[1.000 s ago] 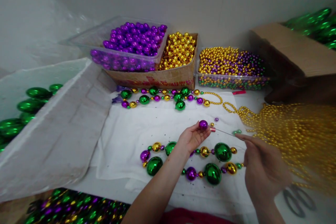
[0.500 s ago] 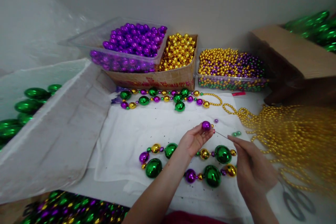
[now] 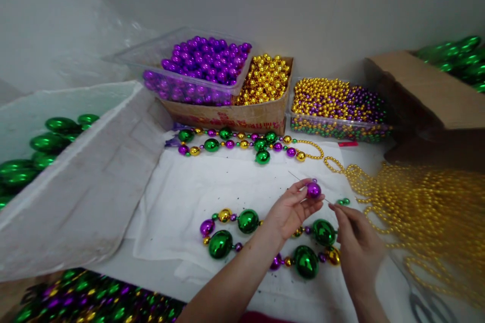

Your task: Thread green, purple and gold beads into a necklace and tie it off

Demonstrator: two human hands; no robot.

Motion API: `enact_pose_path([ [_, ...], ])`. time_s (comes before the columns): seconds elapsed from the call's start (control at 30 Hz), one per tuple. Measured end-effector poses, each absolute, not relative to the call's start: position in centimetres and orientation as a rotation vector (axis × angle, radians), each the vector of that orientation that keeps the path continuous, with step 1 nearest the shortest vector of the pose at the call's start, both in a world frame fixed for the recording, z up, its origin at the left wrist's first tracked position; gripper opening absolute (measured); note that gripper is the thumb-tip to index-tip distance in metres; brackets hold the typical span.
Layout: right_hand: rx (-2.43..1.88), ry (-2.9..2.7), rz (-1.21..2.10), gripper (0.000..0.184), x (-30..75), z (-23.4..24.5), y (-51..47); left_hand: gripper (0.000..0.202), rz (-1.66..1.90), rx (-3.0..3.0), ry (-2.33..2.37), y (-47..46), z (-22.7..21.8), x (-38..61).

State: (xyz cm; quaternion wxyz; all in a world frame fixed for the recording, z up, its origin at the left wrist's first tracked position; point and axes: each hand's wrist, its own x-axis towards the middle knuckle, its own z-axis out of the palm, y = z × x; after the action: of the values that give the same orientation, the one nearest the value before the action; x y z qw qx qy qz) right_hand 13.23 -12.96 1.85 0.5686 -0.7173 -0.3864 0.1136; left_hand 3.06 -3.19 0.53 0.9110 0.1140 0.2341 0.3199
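Note:
My left hand [image 3: 290,214] holds a shiny purple bead [image 3: 313,190] between thumb and fingers, above the white cloth [image 3: 174,212]. A thin needle [image 3: 294,175] pokes out on the far side of the left fingers, and a fine length also shows between the two hands. My right hand [image 3: 358,245] pinches the near end of this needle or its thread. Under both forearms lies a strand of large green [image 3: 248,221], gold and purple beads, partly hidden by my left arm. Several small green beads [image 3: 343,202] rest beyond my right hand.
A finished-looking bead necklace [image 3: 211,145] lies at the back. Behind it stand a tub of purple beads [image 3: 206,60], a box of gold beads [image 3: 265,78] and a tub of small mixed beads [image 3: 337,101]. Gold bead chains [image 3: 424,202] heap at right, near scissors [image 3: 426,308]. A foam box [image 3: 94,171] stands left.
The purple bead has moved right and slightly nearer, onto the needle, whose tip now sticks out beyond the left fingers. My hands have come closer together. The view has shifted slightly.

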Motion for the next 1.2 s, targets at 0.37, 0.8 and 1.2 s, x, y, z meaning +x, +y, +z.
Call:
enact_pose_path([
  [0.37, -1.467, -0.563, 1.226, 0.061, 18.0, -1.4, -10.6, 0.033, 0.741, 0.836, 0.772, 0.6, -0.5, 4.3],
  [0.8, -1.518, -0.616, 1.179, 0.052, 20.1, -2.7, -9.7, 0.029, 0.692, 0.947, 0.764, 2.1, -1.0, 6.7],
  [1.2, -1.801, -1.099, 0.532, 0.036, 21.2, -2.7, -9.4, 0.019, 0.606, 1.165, 0.778, 1.7, -1.2, 8.6],
])
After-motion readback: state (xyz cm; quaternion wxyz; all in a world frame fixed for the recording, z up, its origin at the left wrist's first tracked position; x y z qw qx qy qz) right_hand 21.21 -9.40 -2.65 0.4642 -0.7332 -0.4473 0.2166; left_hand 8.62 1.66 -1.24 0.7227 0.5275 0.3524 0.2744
